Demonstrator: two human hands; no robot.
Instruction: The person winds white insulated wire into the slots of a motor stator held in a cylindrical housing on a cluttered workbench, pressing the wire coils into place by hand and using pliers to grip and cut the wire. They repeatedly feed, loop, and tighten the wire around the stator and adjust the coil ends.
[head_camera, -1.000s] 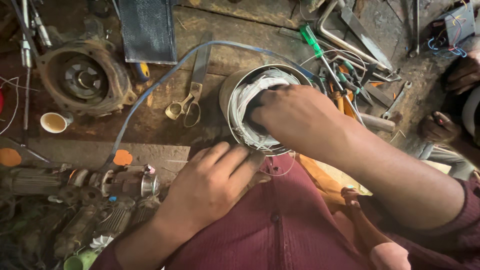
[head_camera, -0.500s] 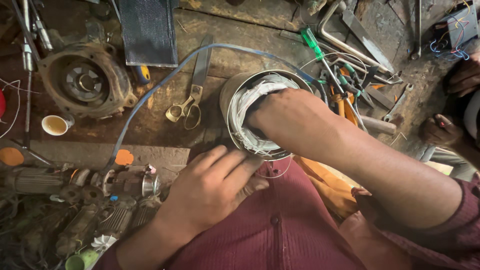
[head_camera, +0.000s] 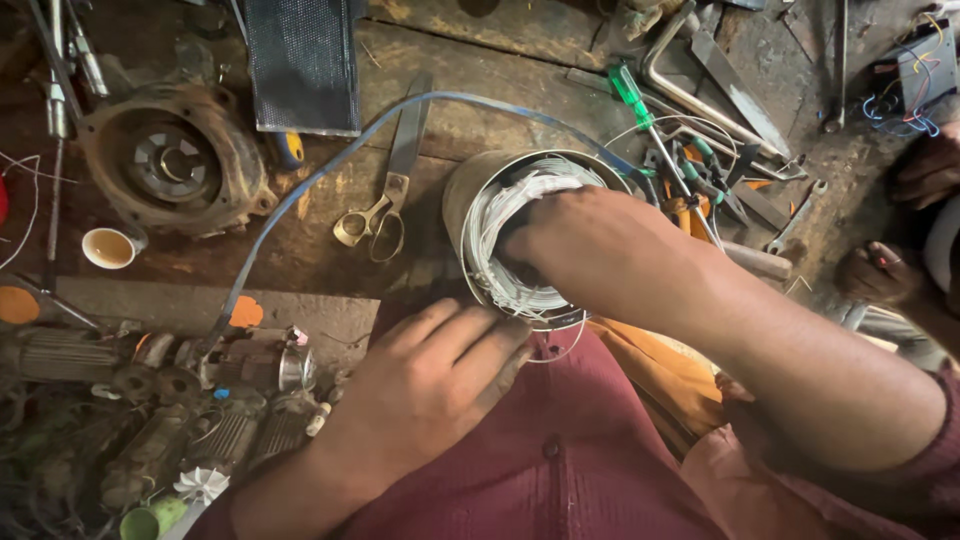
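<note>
A round metal motor stator (head_camera: 478, 190) with white wire windings (head_camera: 510, 205) inside stands on the wooden bench close to my body. My right hand (head_camera: 600, 250) reaches into its open top, fingers curled down among the white windings. My left hand (head_camera: 435, 375) lies flat against the stator's near lower side, fingers spread and pressing on it. A thin white wire loops out below the rim by my left fingertips.
Scissors (head_camera: 385, 195) lie left of the stator under a blue strap (head_camera: 300, 195). A rusty motor housing (head_camera: 172, 165), a small cup (head_camera: 110, 247) and old motor parts (head_camera: 200, 400) are at left. Screwdrivers and pliers (head_camera: 690, 170) lie right. Another person's hands (head_camera: 900, 230) are at far right.
My right hand has sunk a little deeper into the windings. My left hand has stayed pressed on the stator's side.
</note>
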